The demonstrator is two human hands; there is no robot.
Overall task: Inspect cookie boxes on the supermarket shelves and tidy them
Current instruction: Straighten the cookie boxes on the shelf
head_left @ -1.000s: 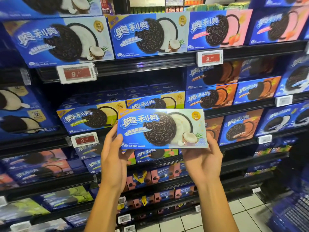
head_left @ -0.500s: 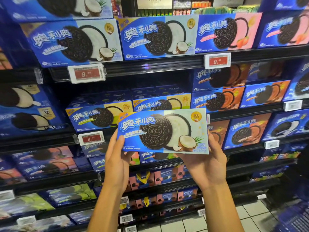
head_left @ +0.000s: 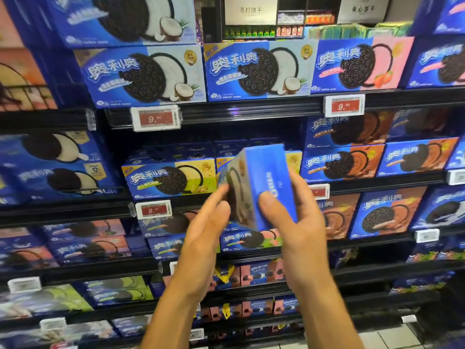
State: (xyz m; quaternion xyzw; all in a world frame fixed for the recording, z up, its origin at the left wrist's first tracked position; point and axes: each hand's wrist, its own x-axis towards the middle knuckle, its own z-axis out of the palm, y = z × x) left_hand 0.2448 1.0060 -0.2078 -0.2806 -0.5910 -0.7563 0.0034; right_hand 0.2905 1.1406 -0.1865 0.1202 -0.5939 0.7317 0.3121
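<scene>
Fingers (head_left: 270,207) grip cookie box (head_left: 261,182), long axis pointing away, blue side up.

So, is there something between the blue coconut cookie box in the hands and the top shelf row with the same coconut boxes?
Nothing visible blocks the way. The blue coconut cookie box, gripped by the right hand and touched by the left hand, has open air up to the coconut boxes, but that row shows no gap.

held box (head_left: 266,177) blue, dark cookie print; shelf boxes (head_left: 259,69) blue-white; price tags (head_left: 155,118) red-white.
</scene>
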